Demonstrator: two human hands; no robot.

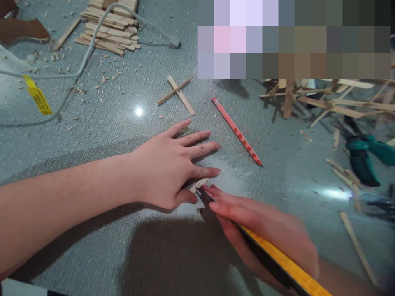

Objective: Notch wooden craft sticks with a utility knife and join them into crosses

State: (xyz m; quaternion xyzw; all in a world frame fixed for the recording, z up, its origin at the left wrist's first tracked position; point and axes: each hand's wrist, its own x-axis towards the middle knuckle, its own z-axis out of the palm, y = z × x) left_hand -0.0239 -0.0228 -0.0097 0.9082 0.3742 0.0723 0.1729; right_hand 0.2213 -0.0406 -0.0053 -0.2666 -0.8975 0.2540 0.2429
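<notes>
My left hand [173, 164] lies flat on the grey table [92, 135], fingers spread, pressing down a small wooden stick piece [199, 185] that peeks out under the fingers. My right hand [265, 230] is closed round a yellow and black utility knife [277, 263], its blade tip touching the stick piece beside my left thumb. A red pencil [237, 131] lies just beyond the fingertips of my left hand.
Two crossed sticks [177, 93] lie beyond the hand. A pile of popsicle sticks [111, 28] and a grey cable [92, 45] with a yellow tag [37, 95] sit at the back left. A stick structure [324, 100] and green-handled pliers [364, 154] are at right. Wood chips litter the surface.
</notes>
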